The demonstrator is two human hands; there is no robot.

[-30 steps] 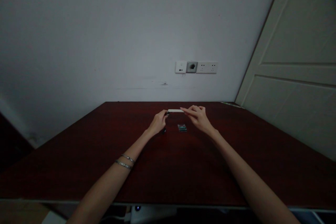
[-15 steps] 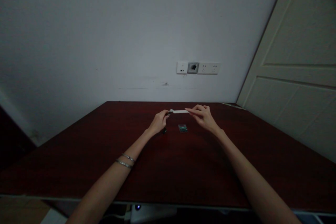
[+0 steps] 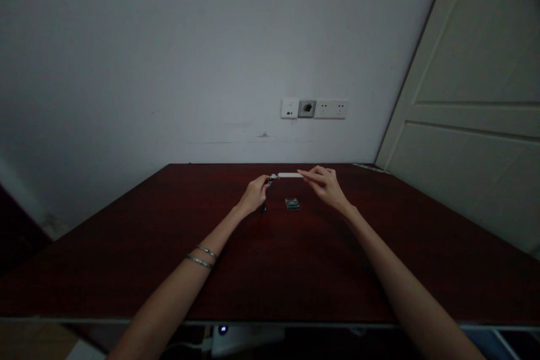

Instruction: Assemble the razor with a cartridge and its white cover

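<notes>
My left hand (image 3: 254,193) is closed round a small shiny metal tool (image 3: 273,177), whose kind I cannot make out. A dark piece (image 3: 264,207) shows just below that hand. Between the fingertips of my right hand (image 3: 325,184) is a thin, flat white strip (image 3: 289,175) with a rounded left end. It lies level above the table, its left end close to the metal tool; I cannot tell whether they touch. Below and between both hands, a small clear case (image 3: 292,204) with something green inside rests on the table.
The dark red table (image 3: 270,270) reaches back to a white wall (image 3: 211,56) with sockets (image 3: 331,109). A pale door (image 3: 472,90) stands at the right. Under the front edge is a white device (image 3: 248,340) with a small light.
The white strip has risen slightly, and its left end has moved just clear of where it met the metal tool. My view has shifted a little; both hands keep their grip.
</notes>
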